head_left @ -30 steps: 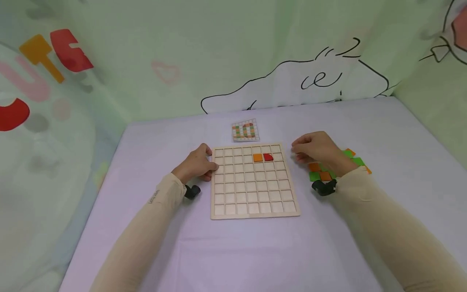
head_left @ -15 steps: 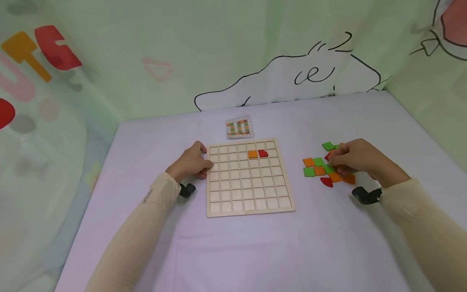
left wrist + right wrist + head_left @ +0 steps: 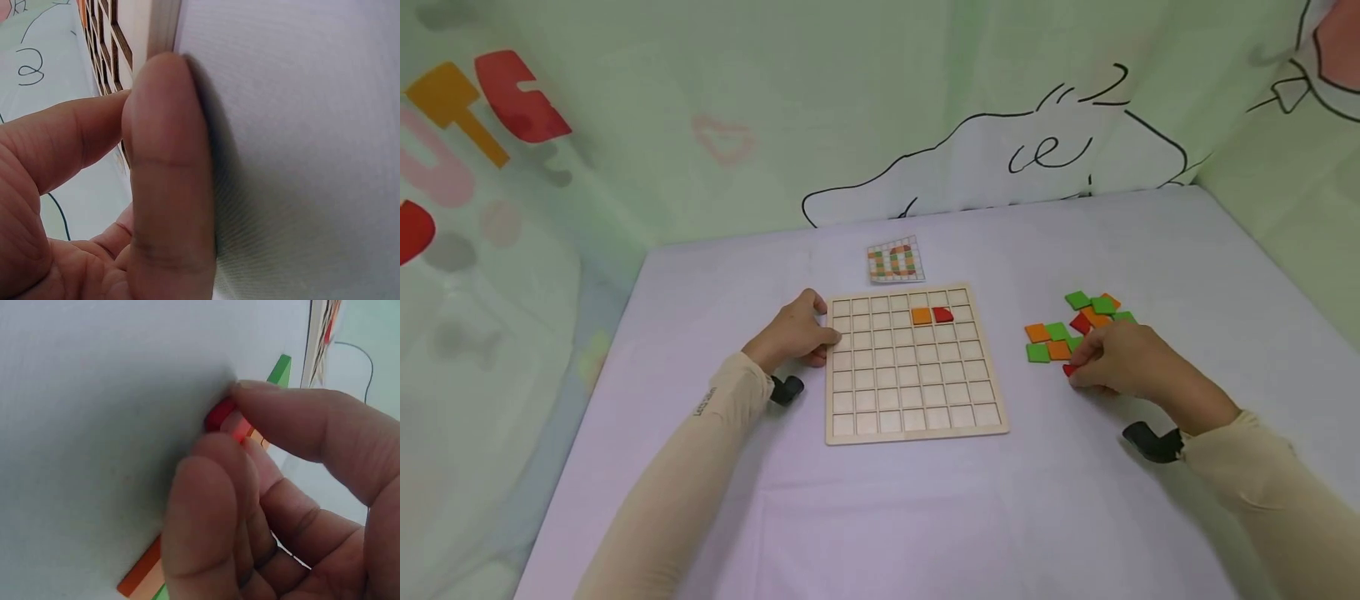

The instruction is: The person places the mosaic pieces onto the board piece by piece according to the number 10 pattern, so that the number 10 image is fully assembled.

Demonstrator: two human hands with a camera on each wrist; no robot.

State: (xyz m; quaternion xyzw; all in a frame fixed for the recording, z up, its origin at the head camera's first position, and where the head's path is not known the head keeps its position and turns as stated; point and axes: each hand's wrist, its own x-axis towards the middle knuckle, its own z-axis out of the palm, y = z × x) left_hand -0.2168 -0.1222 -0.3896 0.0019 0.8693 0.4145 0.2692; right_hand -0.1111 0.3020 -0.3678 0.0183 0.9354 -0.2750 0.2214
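Observation:
My left hand [image 3: 793, 333] holds the left edge of a pale wooden grid board [image 3: 887, 379], thumb over the rim and fingers along its side. In the left wrist view a fingertip [image 3: 165, 94] presses at the board's edge. One orange square tile [image 3: 921, 316] and one red rounded tile [image 3: 943, 314] lie side by side in cells near the board's top right. To the right, my right hand [image 3: 1123, 362] pinches a red tile [image 3: 220, 415] between thumb and fingers, low over the table; the fingers partly hide it.
Around the right hand's fingers lie loose green tiles [image 3: 1038, 353], orange tiles [image 3: 1059, 350] and another red tile [image 3: 1080, 323]. A small pattern card [image 3: 896, 261] with a coloured grid lies behind the board. A printed cloth backdrop [image 3: 737, 108] rises behind the table [image 3: 880, 533].
The right hand has moved from beside the board to the loose tiles, then down to the red tile at their near side, which it now pinches. The left hand stays at the board.

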